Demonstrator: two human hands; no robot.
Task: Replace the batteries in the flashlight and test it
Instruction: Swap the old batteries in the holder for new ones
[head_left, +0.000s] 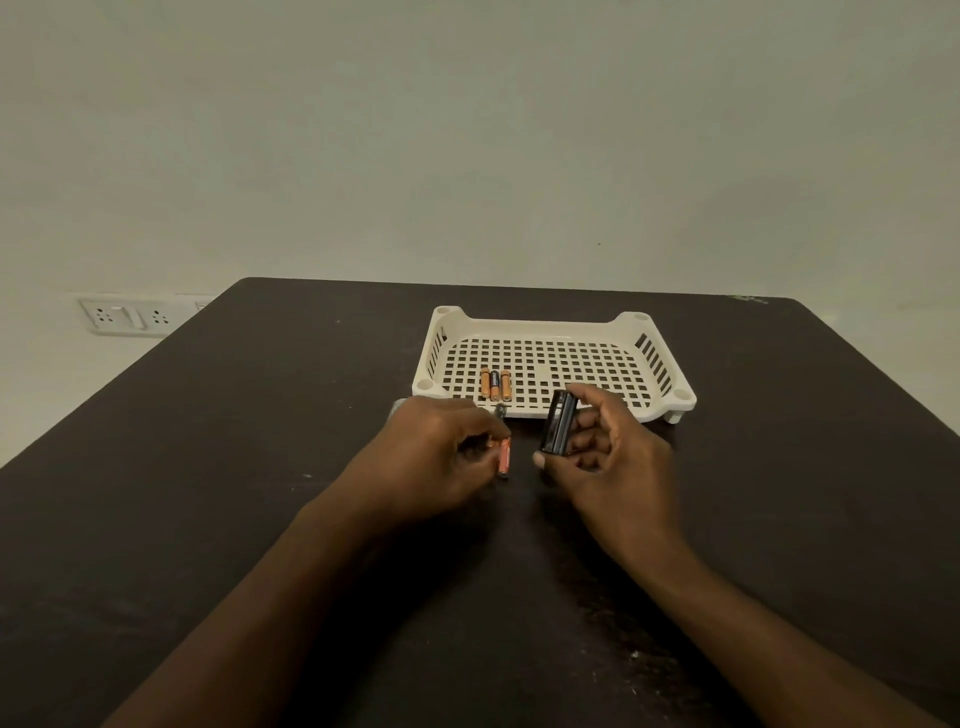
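My right hand (608, 457) grips a short black cylinder (558, 430), a part of the flashlight, held upright just above the table. My left hand (441, 452) pinches an orange battery (504, 457) at its fingertips, close to the table top. A dark battery tip (500, 411) shows just beyond the left hand's knuckles. Three batteries (495, 383), orange and black, lie side by side in the near left part of the white slotted tray (660, 364). The rest of the flashlight is hidden or out of view.
The dark table (260, 441) runs to a far edge against a pale wall. A wall socket plate (127, 314) sits beyond the table's left corner. A small pale object (399, 406) peeks out behind my left hand.
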